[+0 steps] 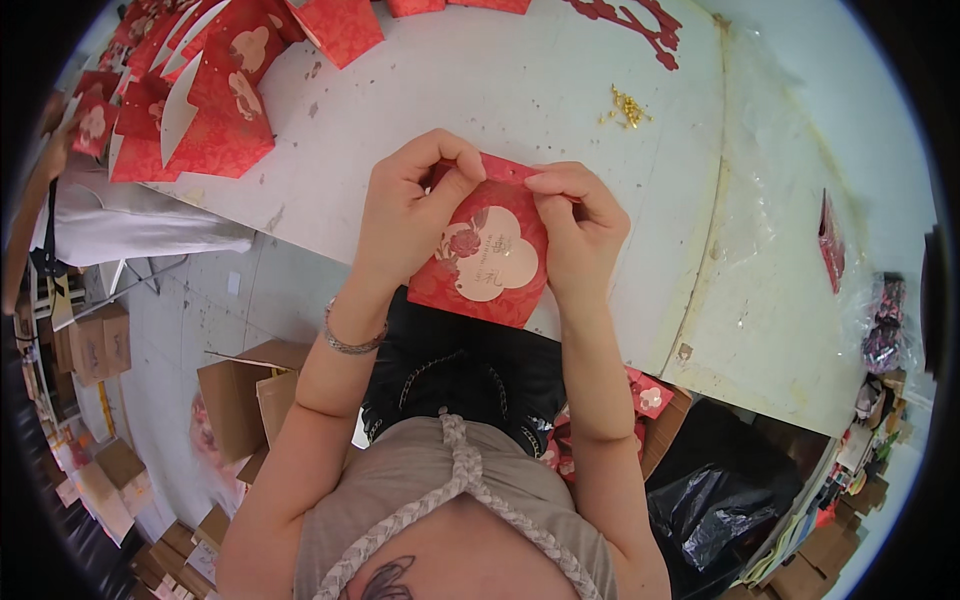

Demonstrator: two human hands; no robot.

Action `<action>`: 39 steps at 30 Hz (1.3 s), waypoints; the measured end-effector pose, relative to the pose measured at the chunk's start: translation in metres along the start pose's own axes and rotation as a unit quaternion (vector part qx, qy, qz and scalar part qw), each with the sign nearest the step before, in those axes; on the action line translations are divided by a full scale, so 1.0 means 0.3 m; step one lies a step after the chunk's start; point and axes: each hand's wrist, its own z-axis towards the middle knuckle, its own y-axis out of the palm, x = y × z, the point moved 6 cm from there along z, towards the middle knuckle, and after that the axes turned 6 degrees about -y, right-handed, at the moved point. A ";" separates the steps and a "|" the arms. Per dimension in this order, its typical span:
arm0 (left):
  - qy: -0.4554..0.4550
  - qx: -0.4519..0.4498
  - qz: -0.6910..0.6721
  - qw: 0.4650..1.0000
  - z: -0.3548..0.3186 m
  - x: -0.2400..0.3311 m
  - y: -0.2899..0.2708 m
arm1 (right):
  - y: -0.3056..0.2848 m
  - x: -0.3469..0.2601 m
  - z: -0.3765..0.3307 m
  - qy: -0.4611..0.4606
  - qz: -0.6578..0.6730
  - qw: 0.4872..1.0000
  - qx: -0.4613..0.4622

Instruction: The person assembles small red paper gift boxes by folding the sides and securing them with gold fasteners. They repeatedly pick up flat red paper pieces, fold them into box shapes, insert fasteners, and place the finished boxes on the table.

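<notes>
A red paper gift box (435, 285) with a pale flower-shaped panel and a printed rose is held up over the table's near edge. My left hand (415, 205) pinches its upper left edge between thumb and fingers. On the upper right edge, my right hand (582, 225) grips with thumb and forefinger. A small hole shows in the top edge between the two hands. Beyond the right hand lies a small heap of gold-coloured fasteners (627, 108), too small to make out exactly.
Several red boxes (225, 130) stand at the far left of the white table (420, 100). Red cut-out pieces (650, 30) lie at the far edge. Clear plastic film (770, 150) spreads on the right. Below are an open cardboard box (235, 400) and a black plastic bag (710, 490).
</notes>
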 end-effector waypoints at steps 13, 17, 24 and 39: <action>0.023 0.062 0.000 0.998 -0.025 0.003 -0.043 | -0.008 -0.053 -0.036 0.057 -0.013 0.998 -0.037; 0.145 0.099 0.197 0.964 0.031 0.113 -0.007 | -0.035 -0.123 0.005 -0.009 -0.273 0.957 -0.097; 0.166 0.034 0.131 0.977 0.002 0.086 0.105 | 0.085 -0.168 0.080 -0.256 -0.286 0.907 -0.173; 0.019 0.059 -0.016 0.998 0.158 0.018 0.045 | -0.605 0.404 0.869 0.144 -0.651 0.740 -0.090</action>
